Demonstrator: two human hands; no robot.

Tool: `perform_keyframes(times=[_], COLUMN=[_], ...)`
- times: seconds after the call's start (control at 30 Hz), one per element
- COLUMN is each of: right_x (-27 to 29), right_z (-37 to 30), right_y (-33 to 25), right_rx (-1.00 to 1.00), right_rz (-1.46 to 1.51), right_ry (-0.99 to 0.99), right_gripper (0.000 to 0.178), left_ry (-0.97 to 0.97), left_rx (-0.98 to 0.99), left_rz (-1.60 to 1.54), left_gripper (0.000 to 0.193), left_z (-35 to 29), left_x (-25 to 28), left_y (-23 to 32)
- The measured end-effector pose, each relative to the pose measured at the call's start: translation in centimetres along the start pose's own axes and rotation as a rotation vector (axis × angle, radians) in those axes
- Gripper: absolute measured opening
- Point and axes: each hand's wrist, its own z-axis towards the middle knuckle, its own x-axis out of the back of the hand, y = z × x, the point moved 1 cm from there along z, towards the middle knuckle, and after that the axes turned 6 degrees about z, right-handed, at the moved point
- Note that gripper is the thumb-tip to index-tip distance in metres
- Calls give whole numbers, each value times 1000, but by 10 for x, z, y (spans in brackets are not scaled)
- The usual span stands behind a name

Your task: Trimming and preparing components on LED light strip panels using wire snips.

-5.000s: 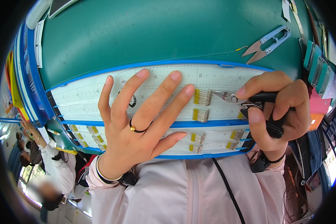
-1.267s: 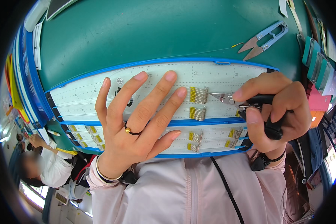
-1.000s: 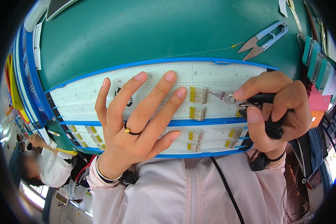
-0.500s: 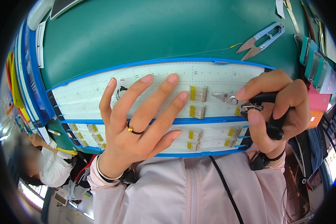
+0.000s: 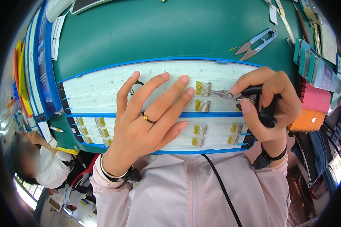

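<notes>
My left hand [image 5: 146,117] lies with its fingers spread over the white board of a long, blue-edged folding case [image 5: 155,114]. My right hand [image 5: 272,100] is closed around slim-nosed pliers [image 5: 225,94] with black handles. Their narrow tips meet the right ends of an upper bundle [image 5: 203,89] of fine silvery pieces with yellow left ends. A similar lower bundle [image 5: 202,106] sits just beneath it. More such bundles [image 5: 200,130] line the nearer panel. My right fingers and the handles partly hide the board's right side.
Blue-handled thread snips [image 5: 259,43] rest on the green table [image 5: 147,34] beyond the case. Blue binders [image 5: 45,64] stand at the left. Teal-edged clear boxes [image 5: 310,60] and pink and orange blocks [image 5: 308,117] are at the right. Another person [image 5: 51,166] sits at far left.
The pliers' tips have come left, from a small gap to the upper bundle's right ends. My left hand stays spread on the board. The whole view has shifted slightly.
</notes>
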Motion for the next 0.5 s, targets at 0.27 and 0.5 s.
perform_keyframes(times=[0.27,0.5], right_x=[-6,-8], right_z=[2,-2], right_y=[1,-3], right_rx=[114,67], right_rz=[37,53], right_ry=[80,110], right_gripper=[27,26], left_ry=[68,133], left_rx=[-13,-25], left_rz=[-55,-81], left_gripper=[44,43], left_z=[-3,-7], left_x=[0,0], left_y=[0,1])
